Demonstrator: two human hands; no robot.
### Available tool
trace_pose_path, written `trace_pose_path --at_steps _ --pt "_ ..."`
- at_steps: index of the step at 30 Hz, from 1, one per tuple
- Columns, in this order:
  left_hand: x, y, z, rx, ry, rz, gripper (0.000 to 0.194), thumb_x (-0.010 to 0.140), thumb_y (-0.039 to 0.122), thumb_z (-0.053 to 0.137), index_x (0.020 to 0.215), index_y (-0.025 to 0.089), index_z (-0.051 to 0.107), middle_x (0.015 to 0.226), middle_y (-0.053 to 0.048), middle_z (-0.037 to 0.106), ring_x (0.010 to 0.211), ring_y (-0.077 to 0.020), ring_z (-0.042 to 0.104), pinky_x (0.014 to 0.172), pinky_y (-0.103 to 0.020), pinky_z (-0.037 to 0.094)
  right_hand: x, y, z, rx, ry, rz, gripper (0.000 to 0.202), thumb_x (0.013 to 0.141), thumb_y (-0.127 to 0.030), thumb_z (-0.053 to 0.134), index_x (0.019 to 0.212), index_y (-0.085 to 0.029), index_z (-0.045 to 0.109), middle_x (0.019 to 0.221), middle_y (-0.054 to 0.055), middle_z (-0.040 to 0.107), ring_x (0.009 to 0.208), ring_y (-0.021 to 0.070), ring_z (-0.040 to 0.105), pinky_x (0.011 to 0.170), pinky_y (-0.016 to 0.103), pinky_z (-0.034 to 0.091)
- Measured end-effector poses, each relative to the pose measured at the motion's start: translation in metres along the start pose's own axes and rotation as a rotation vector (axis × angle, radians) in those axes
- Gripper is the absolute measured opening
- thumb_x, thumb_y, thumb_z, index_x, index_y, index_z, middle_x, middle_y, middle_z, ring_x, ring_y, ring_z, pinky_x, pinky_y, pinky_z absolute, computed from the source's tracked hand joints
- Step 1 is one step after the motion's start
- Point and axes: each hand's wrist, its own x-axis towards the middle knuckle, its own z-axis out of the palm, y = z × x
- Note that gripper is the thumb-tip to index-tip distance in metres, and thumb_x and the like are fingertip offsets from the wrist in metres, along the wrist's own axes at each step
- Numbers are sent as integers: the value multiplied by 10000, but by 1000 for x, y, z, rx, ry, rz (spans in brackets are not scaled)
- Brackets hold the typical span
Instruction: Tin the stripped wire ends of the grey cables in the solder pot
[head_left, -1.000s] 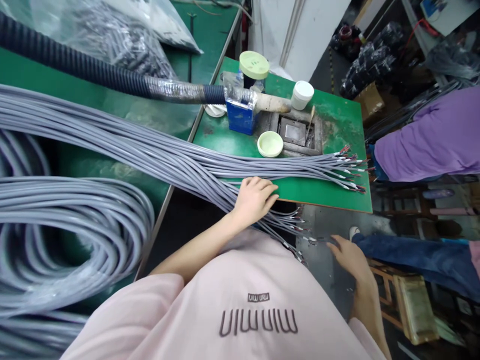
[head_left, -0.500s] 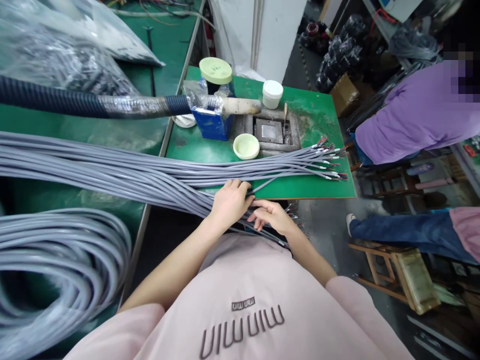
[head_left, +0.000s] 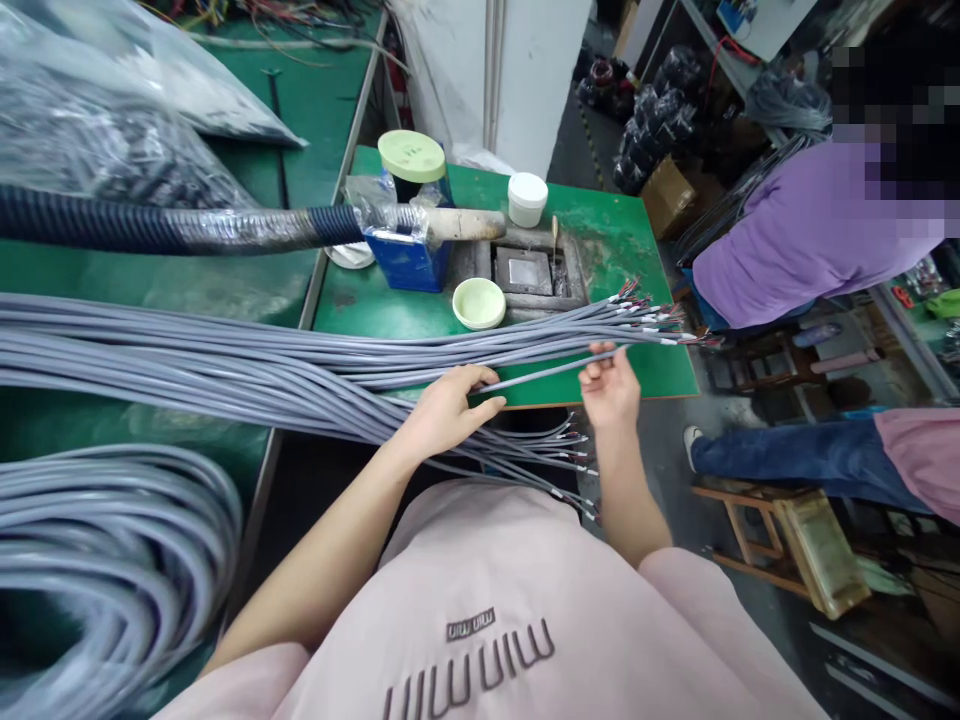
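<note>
A single grey cable (head_left: 540, 376) runs between my two hands above the bench's front edge. My right hand (head_left: 611, 390) is closed, pinching this cable near its far end. My left hand (head_left: 448, 408) is curled loosely round the cable where it leaves the bundle, with the thumb a little apart from the index finger. Behind the hands, a thick bundle of grey cables (head_left: 300, 345) lies across the bench, its stripped ends (head_left: 637, 310) showing white tips and thin coloured wires. Other cable ends (head_left: 570, 455) hang below the edge, in front of my shirt.
Beyond the bundle are a pale green bowl (head_left: 478, 304), a recessed metal pot (head_left: 529, 272), a white tub (head_left: 527, 198), a blue container (head_left: 409, 262) and a ribbed hose (head_left: 262, 232). Coiled cable (head_left: 150, 520) lies at left. A person in purple (head_left: 795, 230) is at right.
My right hand has moved right and away from me, and a length of cable now stretches between the hands. My left hand has shifted slightly left. The camera view has shifted a little.
</note>
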Motion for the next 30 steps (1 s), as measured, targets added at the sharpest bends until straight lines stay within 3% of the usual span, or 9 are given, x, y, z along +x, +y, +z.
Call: trace_pose_path --at_steps 2,5,7,10,14,19,23,27,30 --pt "0 -4 4 14 14 27 346 866 424 566 1127 202 616 1141 -74 671 1041 -244 600 917 -391 467 6 -21 -9 -112 85 -278 138 899 -386 540 946 -256 536 809 -32 679 463 58 422 477 212 382" --pt "0 -5 12 0 35 66 325 867 410 575 1105 200 648 1109 -80 684 1046 -252 590 931 -408 463 -3 -49 -22 -190 121 -408 181 913 -376 527 1054 -267 557 733 -53 636 455 65 426 485 223 391" --pt "0 0 17 -82 32 60 305 858 405 595 1070 200 672 1041 -76 697 978 -235 604 884 -389 482 -20 -59 -27 -376 49 -334 229 905 -375 545 1057 -217 615 596 -57 582 400 69 393 427 229 347" --pt "-1 16 24 -339 14 18 295 839 393 633 1042 188 697 991 -71 706 882 -193 626 819 -337 500 -53 -57 -24 -715 -173 -90 285 896 -393 559 1022 -165 674 486 -57 523 371 67 350 378 224 263" --pt "-2 40 30 -688 -54 -97 333 805 410 686 1012 152 723 914 -74 724 792 -165 638 755 -296 497 -85 -46 -10 -901 -448 109 310 919 -386 536 1070 -159 684 503 -50 535 438 76 432 464 226 343" --pt "1 53 32 -1063 -38 -159 308 748 426 739 878 147 736 789 -42 715 699 -127 624 705 -259 498 -95 -38 4 -982 -618 151 305 937 -366 505 1072 -165 690 503 -56 532 462 81 478 511 225 385" --pt "0 56 36 -1054 -7 -167 327 729 450 747 705 129 692 645 -16 653 574 -94 545 570 -224 441 -93 -34 9 -1066 -725 101 258 931 -338 512 939 -173 711 533 -36 596 495 91 529 539 227 404" --pt "-1 64 40 -1021 -51 -157 362 730 446 746 614 126 623 583 -1 604 547 -87 514 543 -221 411 -90 -30 11 -1161 -649 -60 359 920 -319 536 599 -178 616 553 -16 630 518 87 542 566 228 402" --pt "-1 66 40 -1103 -44 -146 314 718 425 760 708 132 648 617 4 622 568 -93 546 571 -227 438 -90 -28 9 -1127 -611 -67 315 933 -323 519 680 -186 648 536 -29 618 501 88 541 550 224 400"
